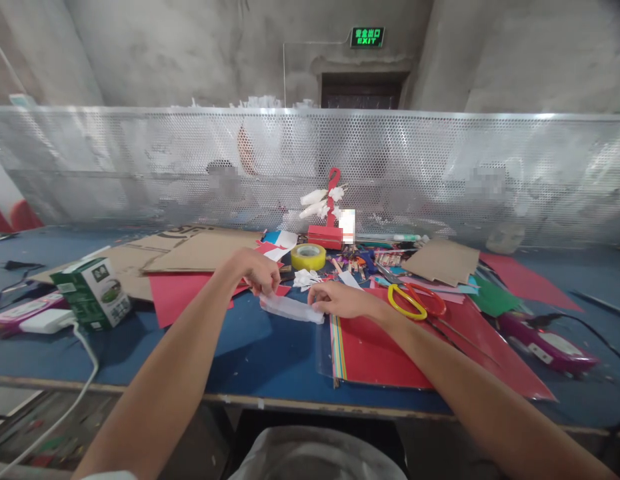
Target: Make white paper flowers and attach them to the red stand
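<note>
Head view: left hand [263, 272] and right hand [340, 300] pinch a strip [293, 309] by its ends, seemingly unfinished; flowers [315, 197] already sit by the stand [324, 238].

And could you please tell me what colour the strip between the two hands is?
The strip is whitish and slightly see-through, best in the head view.
</note>
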Tool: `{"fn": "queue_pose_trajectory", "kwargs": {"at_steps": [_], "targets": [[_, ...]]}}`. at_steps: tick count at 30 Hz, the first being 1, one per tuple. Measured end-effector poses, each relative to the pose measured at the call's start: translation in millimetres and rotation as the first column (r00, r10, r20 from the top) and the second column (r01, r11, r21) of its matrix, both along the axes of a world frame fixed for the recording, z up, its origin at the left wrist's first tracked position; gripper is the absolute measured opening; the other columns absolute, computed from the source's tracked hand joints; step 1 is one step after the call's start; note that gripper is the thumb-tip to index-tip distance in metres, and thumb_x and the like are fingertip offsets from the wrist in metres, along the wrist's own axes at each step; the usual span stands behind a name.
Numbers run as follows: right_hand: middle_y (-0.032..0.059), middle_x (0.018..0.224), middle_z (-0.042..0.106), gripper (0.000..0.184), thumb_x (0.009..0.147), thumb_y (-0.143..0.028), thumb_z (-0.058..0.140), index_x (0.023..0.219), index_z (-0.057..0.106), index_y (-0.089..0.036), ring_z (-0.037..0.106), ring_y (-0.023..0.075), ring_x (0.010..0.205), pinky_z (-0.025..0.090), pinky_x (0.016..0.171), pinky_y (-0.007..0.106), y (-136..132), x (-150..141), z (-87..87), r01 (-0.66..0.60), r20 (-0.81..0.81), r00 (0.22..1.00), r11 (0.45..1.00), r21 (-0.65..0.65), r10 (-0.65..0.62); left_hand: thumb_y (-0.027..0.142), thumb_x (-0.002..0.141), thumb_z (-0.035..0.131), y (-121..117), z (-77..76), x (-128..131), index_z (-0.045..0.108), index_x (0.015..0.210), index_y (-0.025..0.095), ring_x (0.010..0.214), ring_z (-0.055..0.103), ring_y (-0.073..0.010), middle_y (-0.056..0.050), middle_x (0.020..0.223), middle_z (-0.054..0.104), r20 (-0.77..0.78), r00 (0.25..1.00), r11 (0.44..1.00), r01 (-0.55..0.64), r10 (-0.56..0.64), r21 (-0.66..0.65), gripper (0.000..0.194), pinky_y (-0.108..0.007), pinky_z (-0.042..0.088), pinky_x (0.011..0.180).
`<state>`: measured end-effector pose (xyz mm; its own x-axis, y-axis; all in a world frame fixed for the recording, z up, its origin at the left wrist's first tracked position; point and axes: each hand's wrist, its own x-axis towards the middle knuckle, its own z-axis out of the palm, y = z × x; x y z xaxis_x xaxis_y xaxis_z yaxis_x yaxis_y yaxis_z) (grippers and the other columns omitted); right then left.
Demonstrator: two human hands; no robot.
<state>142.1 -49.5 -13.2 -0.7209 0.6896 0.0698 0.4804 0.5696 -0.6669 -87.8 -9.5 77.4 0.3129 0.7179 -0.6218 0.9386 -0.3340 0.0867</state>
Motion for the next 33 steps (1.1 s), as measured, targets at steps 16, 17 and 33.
{"fn": "queue_pose_trajectory", "kwargs": {"at_steps": [16,17,33], "targets": [[-0.0019,0.069,0.062,0.018,0.079,-0.017,0.056,0.097,0.054,-0.017,0.053,0.0103,0.057,0.037,0.051,0.02,5,2,-0.7,-0.018,0.052,0.998,0.998,-0.052,0.021,0.032,0.051,0.075,2,-13.2,14,0.07,0.073,0.019,0.066,0.056,-0.0153,-0.005,0.081,0.071,-0.071,0.997,0.998,-0.041,0.038,-0.042,0.026,-0.023,0.044,0.058],[-0.0016,0.07,0.063,0.019,0.079,-0.017,0.057,0.098,0.054,-0.017,0.054,0.0104,0.057,0.038,0.051,0.02,4,2,0.4,-0.022,0.06,0.998,0.999,-0.048,0.025,0.032,0.051,0.076,4,-15.5,15,0.071,0.073,0.019,0.067,0.057,-0.0154,-0.005,0.081,0.071,-0.078,0.996,0.998,-0.044,0.04,-0.043,0.026,-0.023,0.045,0.06],[0.0018,0.084,0.065,0.025,0.078,-0.02,0.062,0.103,0.059,-0.017,0.058,0.0118,0.066,0.04,0.059,0.021,-5,4,10.6,-0.032,0.116,0.993,0.982,0.184,0.011,0.045,0.05,0.081,2,-16.4,24,0.064,0.069,0.019,0.066,0.055,-0.0191,-0.002,0.066,0.061,-0.28,0.957,0.959,0.144,-0.073,0.243,0.036,-0.028,0.039,0.061]]}}
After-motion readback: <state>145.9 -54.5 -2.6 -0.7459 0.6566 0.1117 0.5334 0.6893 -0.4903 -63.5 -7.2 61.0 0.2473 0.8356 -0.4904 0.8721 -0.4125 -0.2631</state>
